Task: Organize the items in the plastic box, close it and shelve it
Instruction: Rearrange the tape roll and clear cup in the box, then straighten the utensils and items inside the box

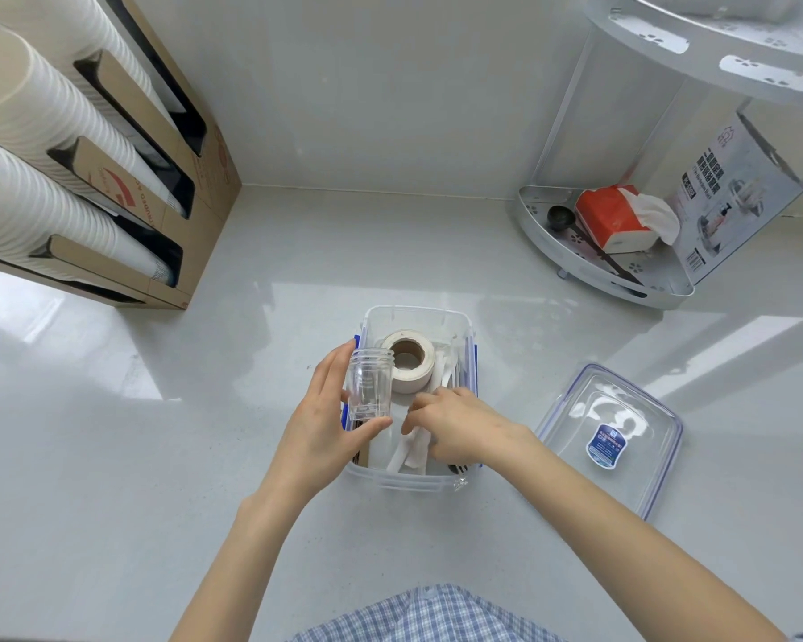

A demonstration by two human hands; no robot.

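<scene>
Step in hand: sorting the contents; closing and shelving not yet begun.

Plastic box [418,479] sits open on the pale worktop [158,456], just in front of the person. Clear walls, blue latches on both long sides. Its lid [622,437] lies apart on the worktop to the right, label showing.

Left hand [318,428] holds a clear, empty screw-neck jar [369,384] upright over the box's left edge, fingers and thumb wrapped around it. Right hand [460,426] reaches down into the box, fingertips closed on white paper-wrapped utensils [411,449]; the exact grip is partly hidden.

Inside: a roll of white tape [409,361] standing at the far end, more white pieces along the right wall, dark items at the near corners, too small to name.

Next move, as judged: settle the wrapped pieces flat, find the jar a space, then fetch the lid. Corner rack [622,289] at far right looks the likely shelf.
</scene>
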